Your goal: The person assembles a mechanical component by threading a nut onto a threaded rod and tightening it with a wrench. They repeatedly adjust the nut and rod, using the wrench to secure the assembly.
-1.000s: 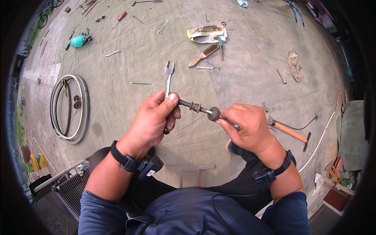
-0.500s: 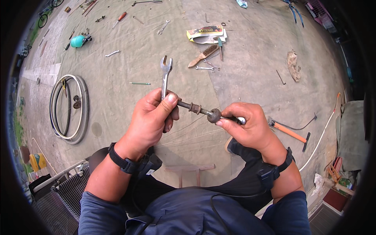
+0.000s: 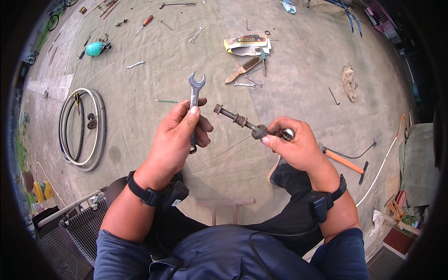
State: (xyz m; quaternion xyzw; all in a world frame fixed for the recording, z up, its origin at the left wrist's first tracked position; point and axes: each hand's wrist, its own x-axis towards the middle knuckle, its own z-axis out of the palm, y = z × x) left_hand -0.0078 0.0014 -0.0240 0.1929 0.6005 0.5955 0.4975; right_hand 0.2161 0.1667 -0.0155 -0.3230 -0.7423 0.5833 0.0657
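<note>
Rusty axle [image 3: 235,119] pinched at one end in right hand [image 3: 298,148]; left hand [image 3: 179,135] grips spanner [image 3: 195,100], clear of axle; risk: loose nuts sliding off tilted axle onto ground sheet [image 3: 289,70].

A bicycle rim with its tyre [image 3: 83,128] lay flat on the canvas ground sheet [image 3: 298,70] at the left. A wire brush with a wooden handle [image 3: 242,70] lay near the top centre, just below a flat yellow and black package [image 3: 246,43], with small spanners [image 3: 246,84] beside it. An orange-handled hammer [image 3: 345,161] lay at the right, a crumpled rag [image 3: 349,81] above it. A teal can [image 3: 94,48] and a red-handled screwdriver [image 3: 143,24] lay at the upper left.
</note>
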